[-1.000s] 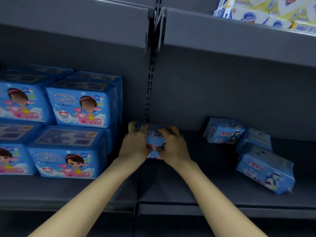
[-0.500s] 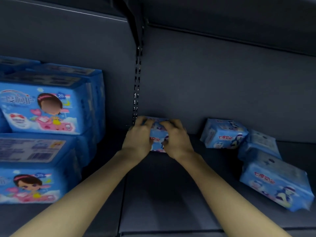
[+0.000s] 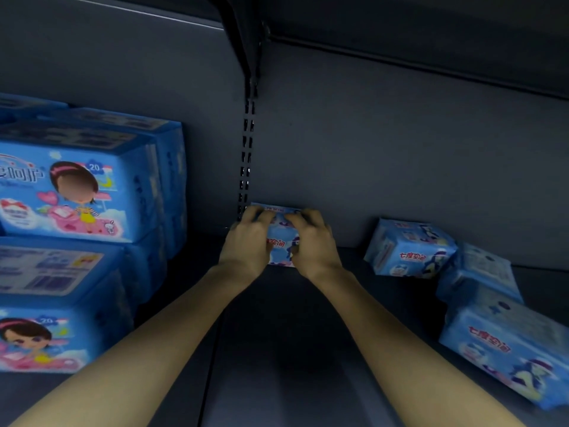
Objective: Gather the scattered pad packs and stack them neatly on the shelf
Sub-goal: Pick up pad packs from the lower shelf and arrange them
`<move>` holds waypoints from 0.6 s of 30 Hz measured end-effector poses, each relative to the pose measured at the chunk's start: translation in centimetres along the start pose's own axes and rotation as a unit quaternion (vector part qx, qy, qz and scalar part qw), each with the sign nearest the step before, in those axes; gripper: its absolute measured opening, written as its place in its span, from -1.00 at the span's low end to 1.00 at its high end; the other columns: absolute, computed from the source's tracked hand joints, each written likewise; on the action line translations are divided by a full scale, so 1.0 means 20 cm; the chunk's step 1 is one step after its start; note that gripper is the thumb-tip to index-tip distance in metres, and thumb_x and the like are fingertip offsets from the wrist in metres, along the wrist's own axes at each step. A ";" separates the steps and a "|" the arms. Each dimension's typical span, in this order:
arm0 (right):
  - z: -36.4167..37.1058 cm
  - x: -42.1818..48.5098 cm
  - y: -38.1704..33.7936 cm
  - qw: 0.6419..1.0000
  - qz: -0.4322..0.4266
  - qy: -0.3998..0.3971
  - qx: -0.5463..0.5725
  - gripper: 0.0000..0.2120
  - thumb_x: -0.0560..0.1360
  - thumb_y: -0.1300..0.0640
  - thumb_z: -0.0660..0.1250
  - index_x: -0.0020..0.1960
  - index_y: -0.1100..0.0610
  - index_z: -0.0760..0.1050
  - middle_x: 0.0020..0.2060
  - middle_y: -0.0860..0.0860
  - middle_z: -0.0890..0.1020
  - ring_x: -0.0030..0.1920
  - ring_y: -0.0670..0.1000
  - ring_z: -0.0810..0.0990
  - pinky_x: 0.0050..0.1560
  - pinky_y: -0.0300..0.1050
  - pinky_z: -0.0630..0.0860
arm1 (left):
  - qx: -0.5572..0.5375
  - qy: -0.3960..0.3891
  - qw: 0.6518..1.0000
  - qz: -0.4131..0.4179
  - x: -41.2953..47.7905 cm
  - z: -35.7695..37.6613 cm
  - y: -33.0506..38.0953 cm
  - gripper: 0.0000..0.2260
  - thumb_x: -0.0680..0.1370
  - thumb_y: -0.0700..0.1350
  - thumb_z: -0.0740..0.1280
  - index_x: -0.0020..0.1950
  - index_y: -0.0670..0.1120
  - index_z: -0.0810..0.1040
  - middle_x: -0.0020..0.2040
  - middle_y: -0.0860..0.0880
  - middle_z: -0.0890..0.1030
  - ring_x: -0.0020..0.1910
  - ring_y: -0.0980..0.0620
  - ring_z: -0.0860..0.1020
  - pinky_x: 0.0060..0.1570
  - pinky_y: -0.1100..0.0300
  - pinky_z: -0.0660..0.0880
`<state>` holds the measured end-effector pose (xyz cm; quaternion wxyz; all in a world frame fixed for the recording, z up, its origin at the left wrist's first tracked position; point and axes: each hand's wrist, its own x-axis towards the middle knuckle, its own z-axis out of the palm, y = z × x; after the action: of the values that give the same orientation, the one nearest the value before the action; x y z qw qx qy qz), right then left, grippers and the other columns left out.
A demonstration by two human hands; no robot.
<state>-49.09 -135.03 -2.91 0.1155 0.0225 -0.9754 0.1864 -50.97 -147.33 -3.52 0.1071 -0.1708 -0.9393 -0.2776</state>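
A small blue pad pack [image 3: 280, 241] stands at the back of the dark shelf [image 3: 277, 349], against the rear wall by the slotted upright. My left hand [image 3: 248, 241] grips its left side and my right hand [image 3: 314, 245] grips its right side, fingers curled over the top. Three more blue pad packs lie scattered to the right: one tilted near the wall [image 3: 411, 249], one behind it [image 3: 480, 275], and a larger one nearest me [image 3: 508, 352].
Large blue boxed packs [image 3: 77, 192] with a cartoon girl are stacked in two layers on the left of the shelf. The slotted upright [image 3: 248, 155] runs up the rear wall. An upper shelf overhangs at the top.
The pack and both hands have gone deeper onto the shelf, up to the rear wall. My view has moved closer and lower, so the upper shelf's goods are out of sight.
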 end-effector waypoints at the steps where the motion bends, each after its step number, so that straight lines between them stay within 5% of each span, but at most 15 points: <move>1: 0.00 0.00 0.00 1.000 -0.002 -0.001 -0.001 -0.45 0.49 0.31 0.29 0.44 0.04 0.29 0.36 0.07 0.27 0.27 0.16 0.34 0.25 -0.12 0.34 | 0.003 0.000 1.000 0.002 0.00 0.00 0.00 -0.53 0.51 -0.30 0.29 0.41 -0.12 0.32 0.38 -0.10 0.29 0.25 -0.15 0.43 0.21 0.06 0.42; 11: 0.01 -0.01 0.00 0.999 -0.009 -0.018 -0.026 -0.43 0.51 0.24 0.29 0.47 0.04 0.21 0.39 0.04 0.25 0.29 0.17 0.33 0.28 -0.08 0.31 | 0.043 -0.011 0.999 0.003 0.00 0.02 -0.01 -0.57 0.53 -0.27 0.27 0.39 -0.11 0.32 0.38 -0.10 0.31 0.24 -0.18 0.42 0.17 0.04 0.45; 18: -0.12 -0.12 0.01 0.999 0.035 -0.020 -0.026 -0.34 0.51 0.23 0.29 0.51 0.00 0.08 0.44 0.04 0.17 0.35 0.19 0.23 0.23 0.00 0.38 | 0.156 0.007 0.988 0.002 -0.03 -0.04 0.12 -0.55 0.55 -0.12 0.28 0.42 -0.08 0.29 0.42 -0.07 0.27 0.40 -0.16 0.18 0.28 0.02 0.33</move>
<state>-46.30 -133.95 -1.46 0.0897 -0.0111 -0.9823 0.1642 -49.47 -146.03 -1.85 0.1394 -0.1519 -0.9700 -0.1287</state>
